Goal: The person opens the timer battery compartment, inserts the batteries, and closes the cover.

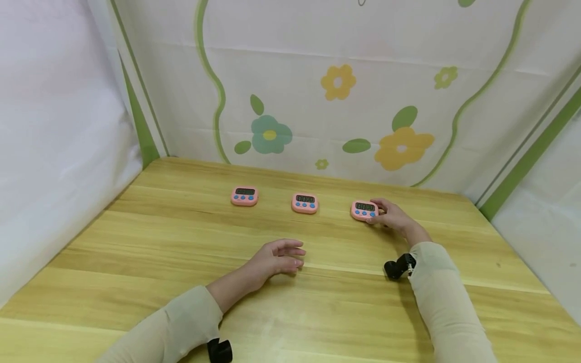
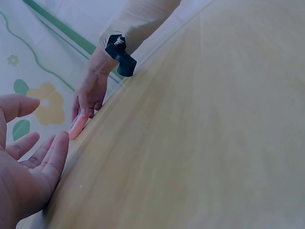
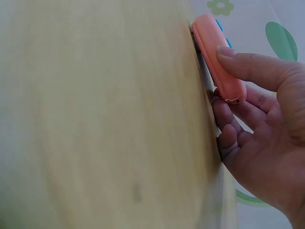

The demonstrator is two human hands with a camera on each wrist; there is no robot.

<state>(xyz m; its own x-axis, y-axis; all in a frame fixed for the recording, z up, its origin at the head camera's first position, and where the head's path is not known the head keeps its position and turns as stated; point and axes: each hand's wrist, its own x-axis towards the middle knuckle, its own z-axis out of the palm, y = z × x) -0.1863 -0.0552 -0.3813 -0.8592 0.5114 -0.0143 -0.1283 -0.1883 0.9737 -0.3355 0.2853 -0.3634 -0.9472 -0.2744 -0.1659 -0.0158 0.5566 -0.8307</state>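
Three pink digital timers with blue buttons lie in a row across the table: a left timer [image 1: 244, 201], a middle timer [image 1: 304, 208] and a right timer [image 1: 358, 214]. My right hand [image 1: 397, 219] grips the right timer by its right end. In the right wrist view the thumb [image 3: 248, 67] presses the timer's near side [image 3: 214, 50], while fingers curl behind and under its end. Nearer the front, my left hand [image 1: 271, 263] hovers low over the table with loosely bent fingers and nothing in them. It is apart from all the timers.
The wood-grain table [image 1: 345, 312] reaches back to a white curtain [image 1: 290, 75] printed with flowers, and white cloth hangs at both sides. Small black cameras stick out from the left cuff [image 1: 220, 351] and the right cuff [image 1: 399, 266].
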